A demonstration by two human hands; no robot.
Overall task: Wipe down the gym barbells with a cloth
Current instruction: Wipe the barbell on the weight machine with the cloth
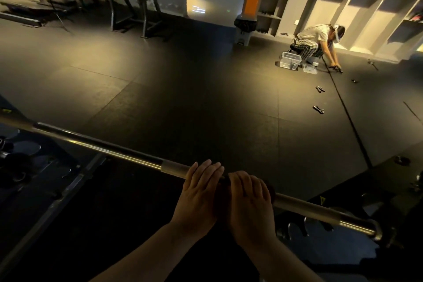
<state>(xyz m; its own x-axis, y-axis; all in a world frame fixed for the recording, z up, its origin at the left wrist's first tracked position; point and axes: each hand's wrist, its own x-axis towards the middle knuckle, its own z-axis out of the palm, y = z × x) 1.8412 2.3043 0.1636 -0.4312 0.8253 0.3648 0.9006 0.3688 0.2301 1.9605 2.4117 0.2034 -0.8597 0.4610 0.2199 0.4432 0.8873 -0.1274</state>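
Dark cloth [221, 190] (mostly hidden), right hand [249, 199] gripping

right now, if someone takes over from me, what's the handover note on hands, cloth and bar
Left hand: open, fingers laid flat over the barbell.
Right hand: right beside it, curled over a dark cloth wrapped on the bar.
Done: cannot tell which stretches are wiped; the light is dim.
Left: probably the long run toward the left end and the shorter run to the right end.
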